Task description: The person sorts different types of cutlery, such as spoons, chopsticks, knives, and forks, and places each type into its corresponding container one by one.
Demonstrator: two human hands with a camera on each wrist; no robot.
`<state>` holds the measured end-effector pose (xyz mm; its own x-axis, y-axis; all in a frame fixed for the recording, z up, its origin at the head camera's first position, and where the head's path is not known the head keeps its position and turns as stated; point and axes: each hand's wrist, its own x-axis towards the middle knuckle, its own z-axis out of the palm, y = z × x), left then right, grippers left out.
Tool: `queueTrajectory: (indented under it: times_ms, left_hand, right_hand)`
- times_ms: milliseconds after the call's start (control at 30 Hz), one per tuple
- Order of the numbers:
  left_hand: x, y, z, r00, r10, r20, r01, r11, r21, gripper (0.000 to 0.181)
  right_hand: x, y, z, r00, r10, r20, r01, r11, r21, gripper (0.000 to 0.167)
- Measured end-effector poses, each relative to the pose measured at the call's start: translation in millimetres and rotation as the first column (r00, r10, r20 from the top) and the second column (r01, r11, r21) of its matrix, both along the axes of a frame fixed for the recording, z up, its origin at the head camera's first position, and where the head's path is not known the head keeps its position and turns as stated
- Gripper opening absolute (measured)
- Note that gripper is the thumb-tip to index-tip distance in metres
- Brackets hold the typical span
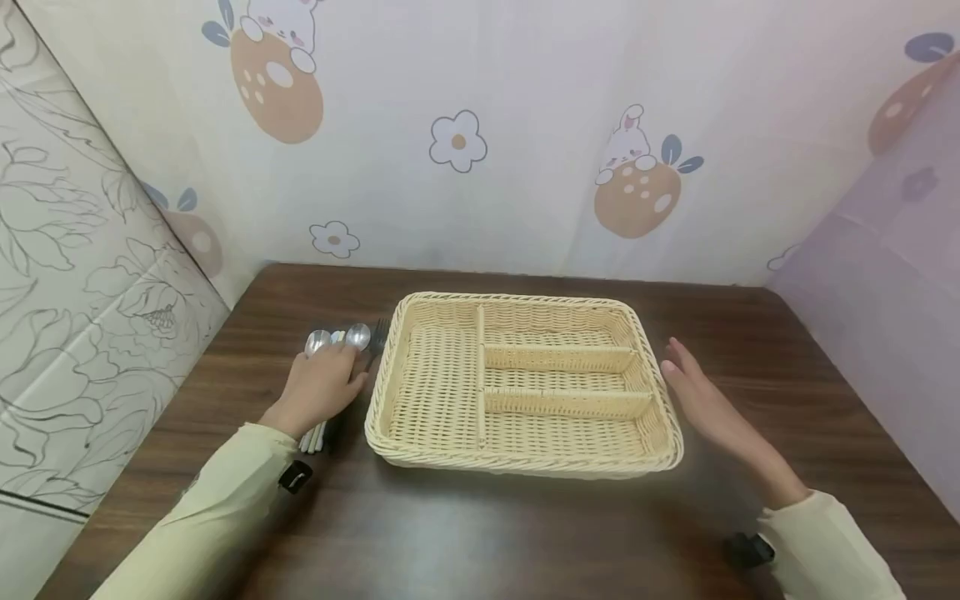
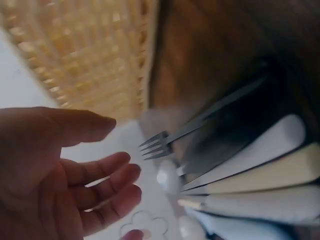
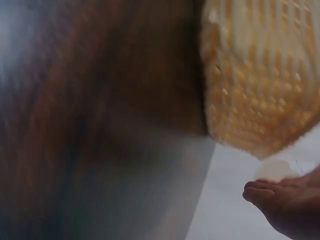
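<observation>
Pale cream-yellow sleeves (image 1: 213, 502), small black wrist devices (image 1: 296, 477)

Counter (image 1: 480, 533), dark brown wood grain: one pale wicker basket (image 1: 438, 383), four compartments; to its left, one fork (image 1: 381, 334), two spoons (image 1: 358, 337), pale cutlery handles (image 2: 265, 173).

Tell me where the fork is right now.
In the head view, the fork lies on the table just left of the wicker basket, with a spoon on its other side and the left hand close by.
</observation>
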<state>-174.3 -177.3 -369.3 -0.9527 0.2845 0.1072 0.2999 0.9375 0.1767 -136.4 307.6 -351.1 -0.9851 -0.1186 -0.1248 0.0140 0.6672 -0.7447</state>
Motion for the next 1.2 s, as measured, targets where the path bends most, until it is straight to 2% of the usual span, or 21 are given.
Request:
queueTrajectory:
  times_ms: [100,200,367,467,500,600,733,967,1200]
  left_hand:
    - [-5.7,2.0,-5.9,0.999,0.018,0.038,-0.017,0.999,-0.032,0.019]
    - [-8.1,3.2,-11.2,0.999,0.026,0.043,-0.023,0.997,-0.068,0.022]
    - [-7.4,4.5,-19.6,0.998,0.056,0.036,-0.051,0.992,-0.119,0.025]
    - [-7.4,6.8,-24.0,0.998,0.064,0.026,-0.06,0.987,-0.147,0.025]
    - [-7.7,7.5,-25.3,0.998,0.064,0.024,-0.06,0.986,-0.155,0.023]
    - [-8.5,9.9,-27.8,0.999,0.05,-0.003,-0.05,0.983,-0.176,0.017]
    - [-9.2,13.9,-28.5,0.999,0.029,-0.026,-0.034,0.977,-0.21,0.016]
    - [-14.2,18.5,-28.1,1.0,0.011,0.01,-0.008,0.971,-0.238,0.017]
    - [-17.2,14.5,-31.7,0.993,-0.021,-0.114,-0.001,0.982,-0.19,0.019]
  right_hand:
    - [-3.3,-6,-5.1,0.998,-0.059,0.027,0.058,0.998,0.027,0.073]
    - [-3.0,-12,-7.7,0.995,-0.084,0.058,0.084,0.996,0.008,0.073]
    - [1.9,-19,-14.6,0.995,-0.061,0.085,0.075,0.982,-0.172,0.066]
    - [5.4,-22,-18.5,0.996,-0.066,0.066,0.08,0.972,-0.221,0.064]
    - [6.2,-22,-19.5,0.995,-0.079,0.064,0.09,0.974,-0.206,0.064]
    - [6.3,-23,-20.7,0.993,-0.104,0.055,0.112,0.978,-0.176,0.063]
    - [5.9,-21,-21.8,0.993,-0.11,0.039,0.115,0.976,-0.186,0.06]
    - [7.3,-21,-24.2,0.99,-0.132,0.049,0.14,0.956,-0.257,0.058]
    - [9.9,-24,-26.2,0.99,-0.134,0.039,0.139,0.946,-0.292,0.057]
